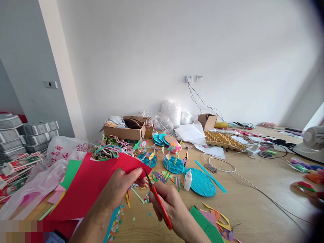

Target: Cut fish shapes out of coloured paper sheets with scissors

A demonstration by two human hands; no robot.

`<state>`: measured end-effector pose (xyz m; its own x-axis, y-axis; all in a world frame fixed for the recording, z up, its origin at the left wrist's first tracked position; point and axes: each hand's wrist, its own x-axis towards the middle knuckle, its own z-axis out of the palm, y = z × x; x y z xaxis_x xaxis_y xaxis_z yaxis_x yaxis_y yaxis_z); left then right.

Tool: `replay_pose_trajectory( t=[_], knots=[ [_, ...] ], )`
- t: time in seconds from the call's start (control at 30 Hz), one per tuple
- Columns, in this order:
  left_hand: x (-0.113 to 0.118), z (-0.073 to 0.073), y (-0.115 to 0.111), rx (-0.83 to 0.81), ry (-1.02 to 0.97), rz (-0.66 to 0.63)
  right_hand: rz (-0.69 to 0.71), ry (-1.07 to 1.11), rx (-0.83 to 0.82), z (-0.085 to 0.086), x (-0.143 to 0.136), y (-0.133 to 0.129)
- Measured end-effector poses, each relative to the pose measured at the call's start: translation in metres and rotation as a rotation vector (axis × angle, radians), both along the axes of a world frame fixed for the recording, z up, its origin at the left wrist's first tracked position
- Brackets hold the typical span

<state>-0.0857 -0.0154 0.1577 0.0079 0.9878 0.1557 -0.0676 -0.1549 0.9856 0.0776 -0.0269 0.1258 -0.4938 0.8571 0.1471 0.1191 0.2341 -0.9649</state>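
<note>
My left hand (126,182) is closed on a piece of red paper (128,164), with the thumb on top. In my right hand (165,199) is a pair of scissors (162,207) with red handles, the blades at the paper's right edge. Larger red sheets (81,189) lie under my left forearm. Just beyond my hands are paper fish (178,182), a white glue bottle (187,180) and a blue round disc (204,182). Blue round bases (174,165) with small paper figures stand farther back.
Pipe cleaners (111,148) are heaped at the left behind the red sheets. A cardboard box (124,132) stands by the wall. A yellow egg tray (222,141) and a white cable (253,184) lie to the right, a fan (314,140) at the far right. Paper scraps (215,219) lie near the front.
</note>
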Motion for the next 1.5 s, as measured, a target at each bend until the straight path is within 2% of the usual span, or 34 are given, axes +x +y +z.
replay_pose_trajectory(
  t=[0.27,0.5,0.77,1.13,1.5],
  knots=[
    [0.001,0.005,-0.001,0.028,-0.011,-0.036,-0.023,-0.054,0.016,-0.002,-0.001,0.001],
    [0.004,0.001,-0.001,0.035,-0.087,-0.009,-0.059,-0.088,-0.004,0.004,-0.002,0.002],
    [0.005,0.001,-0.001,0.037,-0.105,0.001,-0.088,-0.142,0.028,0.002,0.000,0.003],
    [0.003,0.001,-0.001,0.092,0.035,-0.014,-0.091,-0.135,0.069,-0.010,0.004,0.006],
    [0.006,0.008,-0.006,0.107,0.040,0.001,-0.120,-0.139,0.068,-0.010,0.003,0.006]
  ],
)
